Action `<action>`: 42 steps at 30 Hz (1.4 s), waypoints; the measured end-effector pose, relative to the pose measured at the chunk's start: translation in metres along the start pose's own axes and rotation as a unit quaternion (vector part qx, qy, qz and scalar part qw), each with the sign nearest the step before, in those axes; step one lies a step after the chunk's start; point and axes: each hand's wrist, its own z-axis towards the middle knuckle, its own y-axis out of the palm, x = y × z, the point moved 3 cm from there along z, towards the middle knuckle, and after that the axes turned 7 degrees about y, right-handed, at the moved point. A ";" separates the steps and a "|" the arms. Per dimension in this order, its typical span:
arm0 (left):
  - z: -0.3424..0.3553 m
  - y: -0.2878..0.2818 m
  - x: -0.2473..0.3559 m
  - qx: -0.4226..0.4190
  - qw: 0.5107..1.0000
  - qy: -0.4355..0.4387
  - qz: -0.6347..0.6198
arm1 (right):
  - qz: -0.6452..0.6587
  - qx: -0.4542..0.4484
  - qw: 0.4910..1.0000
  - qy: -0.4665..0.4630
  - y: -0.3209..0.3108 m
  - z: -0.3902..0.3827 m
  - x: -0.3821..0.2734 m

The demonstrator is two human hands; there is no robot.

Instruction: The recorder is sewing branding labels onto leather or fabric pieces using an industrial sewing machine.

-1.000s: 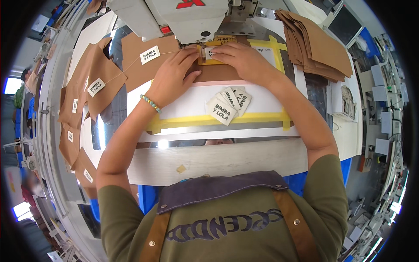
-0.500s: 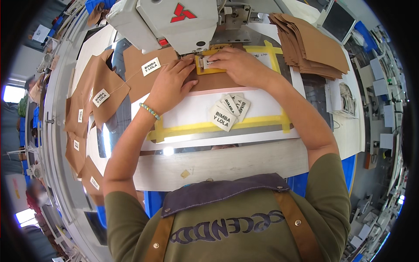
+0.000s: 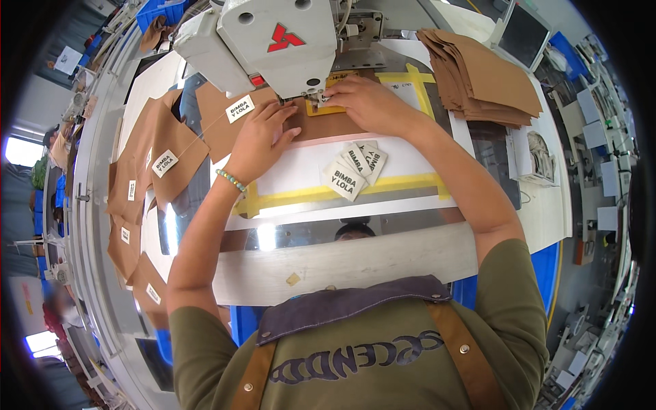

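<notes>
A brown sheet of fabric or leather lies under the head of a white sewing machine. On its left part, my left hand rests open, with fingers spread toward the needle area. My right hand bends its fingers onto a small yellow frame on the brown sheet, just right of the needle area. A white label shows partly inside that frame; my fingers cover the rest. Nearer to me, several loose white labels lie fanned out on a white board edged with yellow tape.
Brown pieces with white labels, some linked by thread, spread along the left. A stack of brown sheets sits at the back right, near a dark screen. A white box stands at the right edge.
My left hand has slid slightly back toward me and left, away from the needle area. My right hand stays at the yellow frame with only a small shift. The view has tilted a little.
</notes>
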 end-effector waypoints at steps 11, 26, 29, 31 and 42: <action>0.002 -0.005 0.003 -0.015 1.000 0.014 -0.005 | 0.071 -0.021 0.995 0.065 -0.025 -0.014 -0.005; -0.006 0.007 0.004 -0.021 0.999 0.045 0.003 | 0.119 0.190 0.961 0.160 -0.052 -0.060 0.047; -0.001 0.008 0.005 -0.034 0.998 0.051 0.019 | 0.154 0.177 0.955 0.180 -0.055 -0.062 0.053; 0.006 0.011 0.009 -0.036 0.998 0.056 0.017 | 0.178 0.170 0.951 0.187 -0.064 -0.064 0.058; 0.025 0.018 0.014 -0.040 0.998 0.056 0.003 | 0.158 0.150 0.958 0.186 -0.072 -0.064 0.077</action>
